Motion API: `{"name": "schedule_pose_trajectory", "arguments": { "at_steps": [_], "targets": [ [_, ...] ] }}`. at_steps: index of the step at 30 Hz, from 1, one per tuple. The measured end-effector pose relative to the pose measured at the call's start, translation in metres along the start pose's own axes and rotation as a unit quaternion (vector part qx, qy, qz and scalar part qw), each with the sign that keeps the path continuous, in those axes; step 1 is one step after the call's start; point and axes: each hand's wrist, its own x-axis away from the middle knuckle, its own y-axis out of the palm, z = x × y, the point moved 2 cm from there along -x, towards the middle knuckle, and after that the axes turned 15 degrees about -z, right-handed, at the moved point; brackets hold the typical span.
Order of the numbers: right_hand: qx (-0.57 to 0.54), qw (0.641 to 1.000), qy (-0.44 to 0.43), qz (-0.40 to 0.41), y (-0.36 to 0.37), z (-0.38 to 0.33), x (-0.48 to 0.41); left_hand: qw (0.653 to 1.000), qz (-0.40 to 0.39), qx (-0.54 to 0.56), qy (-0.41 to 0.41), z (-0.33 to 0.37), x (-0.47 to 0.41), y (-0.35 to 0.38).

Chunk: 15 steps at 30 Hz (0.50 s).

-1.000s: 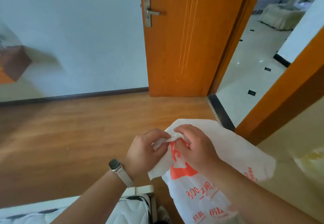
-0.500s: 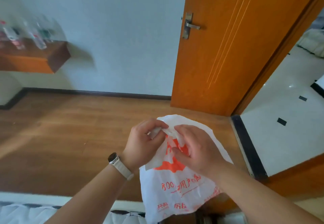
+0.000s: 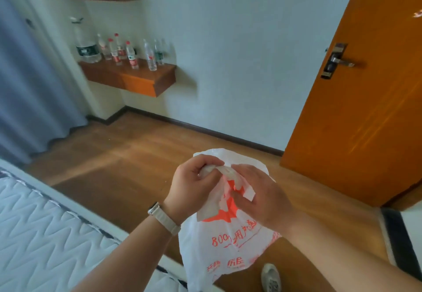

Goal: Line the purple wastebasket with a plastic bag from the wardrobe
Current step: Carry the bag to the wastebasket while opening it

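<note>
Both hands hold a white plastic bag point(image 3: 230, 246) in mid-air above the wooden floor point(image 3: 127, 161), low in the view at about 6 o'clock. The left hand point(image 3: 194, 189) is curled, its fingers point(image 3: 206, 161) pressed together and pinching a bunched strip of the bag's top edge. The right hand point(image 3: 262, 198), just beside it at 3 o'clock, pinches the same top edge between thumb and fingers point(image 3: 242, 168), the two hands almost touching at the plastic. The bag hangs down from the grip, its red print and characters facing the camera. A watch point(image 3: 163, 217) with a pale strap sits on the left wrist.

A mattress point(image 3: 45, 230) with a zigzag quilt fills the corner at 8 o'clock. At 11 o'clock a wall shelf point(image 3: 132, 79) carries a row of bottles point(image 3: 121, 51), some with red caps and labels. A grey curtain point(image 3: 25, 81) hangs at 9 o'clock. An orange door point(image 3: 370, 99) with a metal handle point(image 3: 338, 61) stands at 2 o'clock. A shoe point(image 3: 270, 277) shows at the bottom edge, below the bag. The wastebasket is not in view.
</note>
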Motion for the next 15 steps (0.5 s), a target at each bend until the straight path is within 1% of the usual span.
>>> {"name": "schedule_pose_trajectory", "arguments": {
  "at_steps": [4,7,15],
  "targets": [
    [0.000,0.999,-0.045,-0.023,0.006,0.003,-0.041,0.998,0.046,-0.012,-0.032,-0.012,-0.012,-0.016],
    [-0.027,0.995,-0.091,-0.043,0.006,0.014,-0.075,0.995,0.081,-0.023,-0.052,-0.021,-0.031,-0.022],
    [-0.095,0.978,-0.160,-0.099,-0.007,0.088,-0.184,0.980,0.153,-0.044,-0.119,-0.048,-0.129,-0.007]
  ]
}}
